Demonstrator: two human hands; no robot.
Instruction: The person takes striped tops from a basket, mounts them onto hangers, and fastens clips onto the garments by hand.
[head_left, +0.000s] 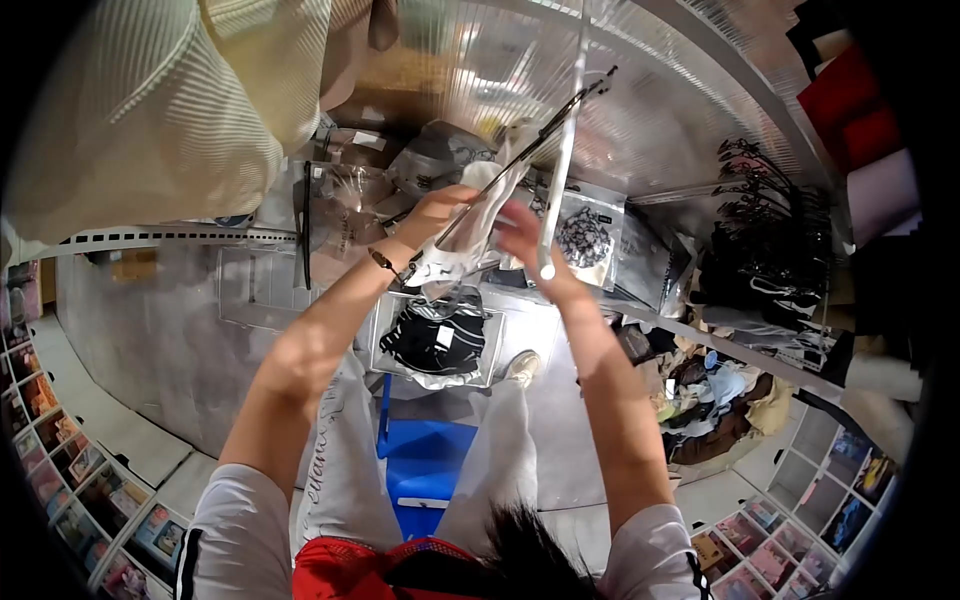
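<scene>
Around a white garment [490, 210], partly inside clear plastic, both my hands are raised above the shelf. My left hand [440, 212] is closed at its left side, with the fingertips partly hidden behind it. A thin black hanger [545, 132] slants across the garment up to the right. My right hand [525, 240] is just right of the garment, a little blurred, its fingers stretched apart. Below my hands lies a black-and-white striped garment [440, 335] with a white label, in a pale tray [492, 378].
A white rail [565, 140] passes close to my right hand. Bagged clothes [345, 195] lie on the shelf behind. Many black hangers [760, 210] hang at right, above a heap of clothes [715, 395]. A cream ribbed garment [170, 120] hangs upper left. A blue stool [430, 460] stands between my legs.
</scene>
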